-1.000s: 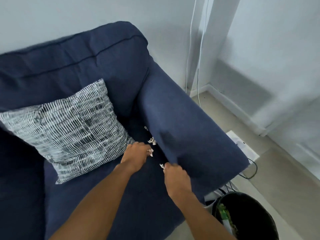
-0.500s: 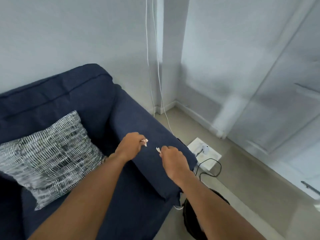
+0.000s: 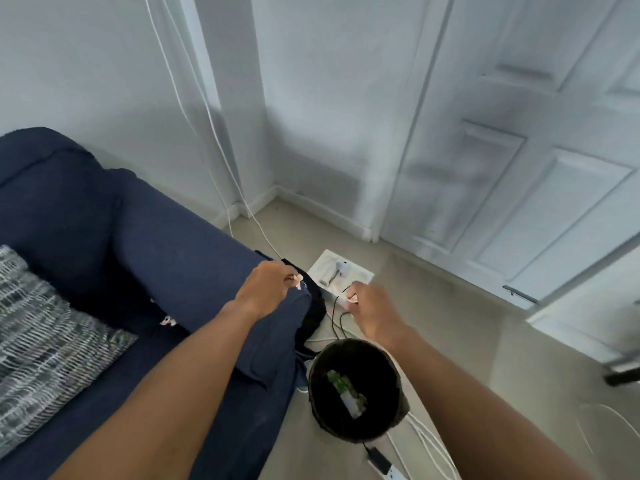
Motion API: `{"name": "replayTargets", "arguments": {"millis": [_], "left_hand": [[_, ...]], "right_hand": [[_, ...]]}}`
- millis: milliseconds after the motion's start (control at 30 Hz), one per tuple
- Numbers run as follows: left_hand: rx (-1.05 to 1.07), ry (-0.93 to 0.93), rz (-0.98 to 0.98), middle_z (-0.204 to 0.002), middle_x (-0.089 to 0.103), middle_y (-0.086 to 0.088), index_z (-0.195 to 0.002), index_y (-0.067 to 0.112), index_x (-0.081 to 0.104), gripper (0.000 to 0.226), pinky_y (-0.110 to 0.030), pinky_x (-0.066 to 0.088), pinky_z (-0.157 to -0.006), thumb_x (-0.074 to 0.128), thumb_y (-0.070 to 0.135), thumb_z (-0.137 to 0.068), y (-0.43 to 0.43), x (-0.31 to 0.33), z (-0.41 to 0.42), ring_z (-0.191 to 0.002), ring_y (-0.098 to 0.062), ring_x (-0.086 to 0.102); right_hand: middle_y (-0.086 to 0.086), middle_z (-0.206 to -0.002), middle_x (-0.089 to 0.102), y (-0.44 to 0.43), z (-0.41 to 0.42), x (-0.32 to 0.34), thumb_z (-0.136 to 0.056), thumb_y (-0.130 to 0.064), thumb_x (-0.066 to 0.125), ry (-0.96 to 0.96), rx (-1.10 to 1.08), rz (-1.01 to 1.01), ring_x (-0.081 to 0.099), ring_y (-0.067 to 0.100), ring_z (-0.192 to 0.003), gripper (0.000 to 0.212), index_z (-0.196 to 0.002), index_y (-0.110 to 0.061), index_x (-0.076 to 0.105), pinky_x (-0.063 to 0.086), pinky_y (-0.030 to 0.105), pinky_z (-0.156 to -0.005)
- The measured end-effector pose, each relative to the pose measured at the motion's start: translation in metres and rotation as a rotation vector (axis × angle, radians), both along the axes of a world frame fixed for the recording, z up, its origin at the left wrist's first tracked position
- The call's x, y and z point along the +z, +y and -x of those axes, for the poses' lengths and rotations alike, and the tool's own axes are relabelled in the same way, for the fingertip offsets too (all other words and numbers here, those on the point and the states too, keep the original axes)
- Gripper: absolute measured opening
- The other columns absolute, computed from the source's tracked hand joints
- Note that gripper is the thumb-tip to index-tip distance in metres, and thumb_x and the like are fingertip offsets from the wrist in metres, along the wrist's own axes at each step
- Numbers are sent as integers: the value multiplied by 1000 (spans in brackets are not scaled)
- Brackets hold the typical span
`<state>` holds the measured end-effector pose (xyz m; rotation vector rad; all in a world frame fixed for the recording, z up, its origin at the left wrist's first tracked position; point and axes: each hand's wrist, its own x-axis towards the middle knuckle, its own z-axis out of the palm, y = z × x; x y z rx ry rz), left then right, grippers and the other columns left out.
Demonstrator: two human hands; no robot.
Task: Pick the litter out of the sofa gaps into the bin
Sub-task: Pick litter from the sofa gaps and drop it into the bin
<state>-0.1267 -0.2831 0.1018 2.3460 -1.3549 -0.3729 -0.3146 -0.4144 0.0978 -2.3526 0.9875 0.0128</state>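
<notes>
My left hand (image 3: 266, 289) hovers over the navy sofa's armrest (image 3: 194, 258), pinching a small pale scrap of litter (image 3: 298, 280). My right hand (image 3: 375, 313) is out past the armrest, above the floor just beyond the bin, and holds another pale scrap (image 3: 352, 299). The black bin (image 3: 320, 403) stands on the floor beside the sofa, below and between my forearms, with a green and white wrapper (image 3: 348, 393) inside. More pale litter (image 3: 168, 320) lies in the gap between the seat cushion and the armrest.
A black-and-white patterned cushion (image 3: 45, 344) rests on the seat at left. A white box (image 3: 337, 275) with cables sits on the floor past the armrest. A power strip (image 3: 388, 467) and white leads lie by the bin. A white door (image 3: 519, 168) stands at right.
Both hands lifted from the seat gap with their scraps and swung right over the armrest toward the bin. The view turned right, bringing the bin fully into sight.
</notes>
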Motion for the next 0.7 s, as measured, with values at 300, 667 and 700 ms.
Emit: {"name": "replayTargets", "arguments": {"millis": [300, 667, 700], "left_hand": [[-109, 72, -41, -106, 72, -7, -112, 13, 74, 21, -34, 49, -84, 59, 17, -97, -51, -47, 70, -98, -27, 65], [-161, 89, -146, -104, 69, -7, -112, 10, 72, 22, -36, 50, -82, 57, 18, -98, -51, -112, 97, -93, -25, 63], [-157, 88, -155, -102, 69, -8, -110, 9, 72, 22, -37, 51, -81, 57, 19, -98, -49, -116, 95, -92, -25, 63]], "right_hand": [[8, -80, 63, -43, 89, -42, -90, -15, 68, 59, -89, -57, 61, 24, -72, 15, -104, -10, 72, 42, 25, -68], [12, -103, 67, -41, 111, -107, -90, -30, 67, 170, -117, -60, 66, 33, -92, 14, -104, -27, 69, 54, 38, -80], [12, -103, 67, -40, 111, -111, -90, -30, 67, 173, -116, -73, 66, 33, -92, 14, -104, -27, 68, 54, 38, -80]]}}
